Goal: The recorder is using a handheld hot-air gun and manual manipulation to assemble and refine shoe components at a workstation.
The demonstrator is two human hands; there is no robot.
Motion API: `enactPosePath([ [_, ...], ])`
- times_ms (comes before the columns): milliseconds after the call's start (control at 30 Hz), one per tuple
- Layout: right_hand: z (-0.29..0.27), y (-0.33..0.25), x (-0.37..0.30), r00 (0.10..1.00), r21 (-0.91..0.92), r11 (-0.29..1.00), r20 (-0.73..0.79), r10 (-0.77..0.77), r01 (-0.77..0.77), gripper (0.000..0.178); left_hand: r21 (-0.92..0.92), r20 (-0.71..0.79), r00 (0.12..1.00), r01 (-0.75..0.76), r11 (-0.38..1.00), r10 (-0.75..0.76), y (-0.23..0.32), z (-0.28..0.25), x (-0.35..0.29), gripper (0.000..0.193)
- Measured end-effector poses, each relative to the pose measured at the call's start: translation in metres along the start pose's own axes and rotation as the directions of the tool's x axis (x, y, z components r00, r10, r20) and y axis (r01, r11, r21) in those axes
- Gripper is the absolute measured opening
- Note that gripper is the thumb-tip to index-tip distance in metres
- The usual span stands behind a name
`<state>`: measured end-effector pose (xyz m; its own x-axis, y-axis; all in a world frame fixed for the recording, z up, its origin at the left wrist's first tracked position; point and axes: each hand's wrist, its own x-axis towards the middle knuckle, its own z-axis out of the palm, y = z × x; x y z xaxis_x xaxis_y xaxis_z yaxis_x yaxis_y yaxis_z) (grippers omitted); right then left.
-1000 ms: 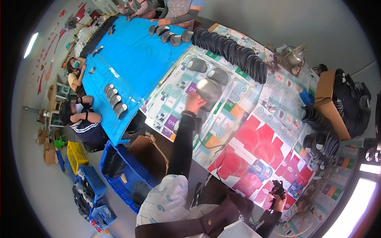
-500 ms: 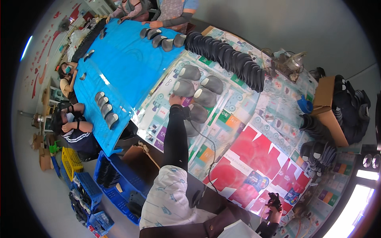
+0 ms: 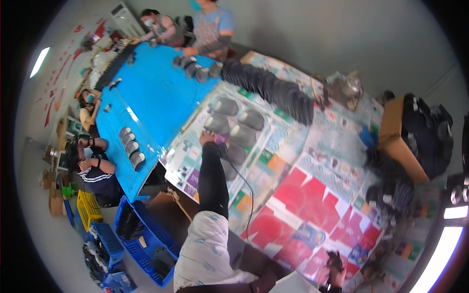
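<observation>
— Where the paper-covered surface (image 3: 293, 161) is meeting the blue one, which piece is the left hand (image 3: 207, 137) reaching?

— It is resting against the near edge of a grey rounded piece (image 3: 217, 124), the near-left one in a small cluster of four lying on the printed sheets. The arm in the black sleeve (image 3: 213, 178) is stretching far out to it.

— Are the fingers closing on it?

— I cannot tell; the hand is small and blurred, with the fingers seeming to touch the piece rather than wrap it.

— And the right hand (image 3: 336, 273)?

— It is sitting low at the near right, fingers curled round a small dark object (image 3: 334, 259), too blurred to say what kind.

— What is lying around the grey piece?

— Another grey piece (image 3: 241, 132) is lying just to its right, two more (image 3: 226, 106) are sitting farther off, and a darker one (image 3: 233, 152) is lying nearer. A thin black cable (image 3: 250, 195) is running from there back toward the person. Beyond the cluster, a long row of black pieces (image 3: 273, 90) is standing packed together along the far side.

— And farther out?

— More grey pieces (image 3: 131, 145) are lining up on the blue surface (image 3: 156, 97) to the left, where other people are sitting and standing. A brown cardboard box (image 3: 398, 139) of dark items is sitting at the right, and blue crates (image 3: 141, 234) are standing on the floor at the near left.
</observation>
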<state>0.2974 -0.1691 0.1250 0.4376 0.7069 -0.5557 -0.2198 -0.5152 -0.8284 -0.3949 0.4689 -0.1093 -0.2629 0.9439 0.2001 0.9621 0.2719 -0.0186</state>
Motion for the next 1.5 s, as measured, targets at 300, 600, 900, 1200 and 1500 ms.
enactPosePath([
  [300,0.015,-0.023,0.03,0.999,-0.123,0.992,-0.04,0.02,-0.025,0.033,0.223,0.109,0.99,0.059,0.973,-0.085,0.086,-0.069,-0.063,0.016],
  [600,-0.065,-0.046,-0.021,0.983,-0.128,0.974,-0.002,-0.186,0.184,0.03,-0.97,0.241,0.97,0.241,-0.035,0.012,0.391,-0.239,-0.329,0.035],
  [900,-0.146,-0.018,-0.052,0.998,0.141,0.988,-0.043,-0.052,0.057,0.048,-0.888,-0.022,0.71,-0.337,0.312,0.704,0.619,-0.327,-0.459,0.039],
  [1200,-0.206,0.019,-0.08,0.996,0.163,0.987,-0.089,0.031,-0.016,0.032,-0.872,-0.146,0.745,-0.408,0.272,0.651,0.77,-0.307,-0.502,0.064],
  [1500,-0.227,0.013,-0.065,0.994,0.15,0.988,-0.105,-0.007,0.023,0.026,-0.963,0.264,0.849,0.209,0.169,0.457,0.721,-0.326,-0.46,0.022],
])
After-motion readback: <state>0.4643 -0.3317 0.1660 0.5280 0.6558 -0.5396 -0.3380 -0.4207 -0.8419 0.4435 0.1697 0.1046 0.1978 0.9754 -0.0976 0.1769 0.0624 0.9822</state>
